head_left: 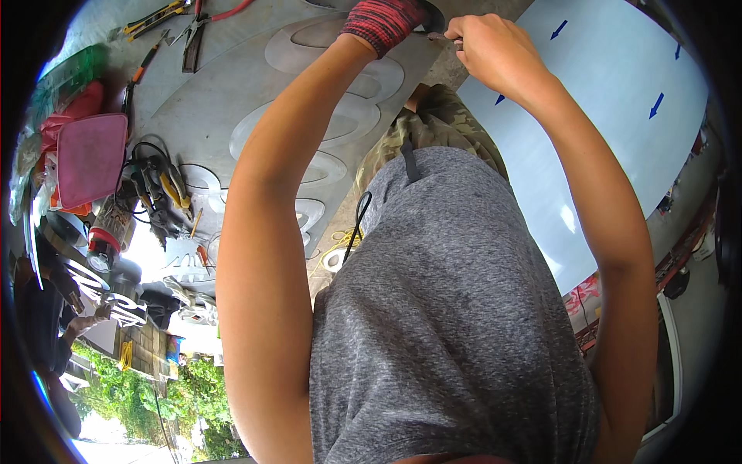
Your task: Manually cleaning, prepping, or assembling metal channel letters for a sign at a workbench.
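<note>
At the top edge, my left hand (380,25) wears a red and black knitted glove. A dark rounded shape (434,15) lies at its finger side; I cannot tell whether it is part of the glove or a separate thing. My bare right hand (498,54) is closed just to the right, its fingers curled round a thin, dark reddish tool (437,36) that points toward the glove. The kind of tool is too small to make out. Below the hands is a grey work sheet (216,85) with large curved, letter-like outlines (317,116).
At the far left lie a yellow cutter (154,19), pliers (189,31) and an orange-handled tool (141,71). Nearer are a pink tray (91,158), a red-banded power tool (107,236) and black cables. To the right is a pale blue sheet (599,100) with blue arrow marks.
</note>
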`<state>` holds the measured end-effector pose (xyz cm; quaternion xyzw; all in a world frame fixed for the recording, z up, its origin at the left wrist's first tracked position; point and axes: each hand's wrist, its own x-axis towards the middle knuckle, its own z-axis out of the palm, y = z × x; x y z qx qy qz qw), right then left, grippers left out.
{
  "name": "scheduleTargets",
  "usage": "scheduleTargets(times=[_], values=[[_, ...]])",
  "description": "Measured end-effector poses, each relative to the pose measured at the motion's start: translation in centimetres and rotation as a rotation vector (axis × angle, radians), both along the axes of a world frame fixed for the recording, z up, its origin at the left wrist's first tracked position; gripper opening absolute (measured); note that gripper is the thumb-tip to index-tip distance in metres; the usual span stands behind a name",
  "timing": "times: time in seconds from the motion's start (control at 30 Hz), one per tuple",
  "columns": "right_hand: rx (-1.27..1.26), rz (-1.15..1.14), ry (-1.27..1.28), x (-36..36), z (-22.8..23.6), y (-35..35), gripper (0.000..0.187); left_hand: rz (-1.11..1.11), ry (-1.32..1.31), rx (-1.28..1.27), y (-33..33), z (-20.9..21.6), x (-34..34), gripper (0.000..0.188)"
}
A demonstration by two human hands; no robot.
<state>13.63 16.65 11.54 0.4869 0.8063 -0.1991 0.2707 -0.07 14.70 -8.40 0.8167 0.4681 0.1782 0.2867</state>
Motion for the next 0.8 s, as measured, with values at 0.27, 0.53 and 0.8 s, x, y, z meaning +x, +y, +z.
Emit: scheduleTargets(times=[0.27, 0.53, 0.8], values=[[0.107, 0.462, 0.142, 0.8, 0.6, -0.2, 0.014, -0.042, -0.076, -0.026, 0.3, 0.9, -0.4, 0.017], [0.015, 0.173, 0.098, 2.2, 0.4, -1.9, 0.028, 0.052, 0.022, 0.024, -0.6, -1.6, 0.3, 0.022], [0.042, 0.047, 0.121, 2.5, 0.0, -2.4, 0.027, 0.022, 0.127, -0.045, 0.0, -0.2, 0.4, 0.024]])
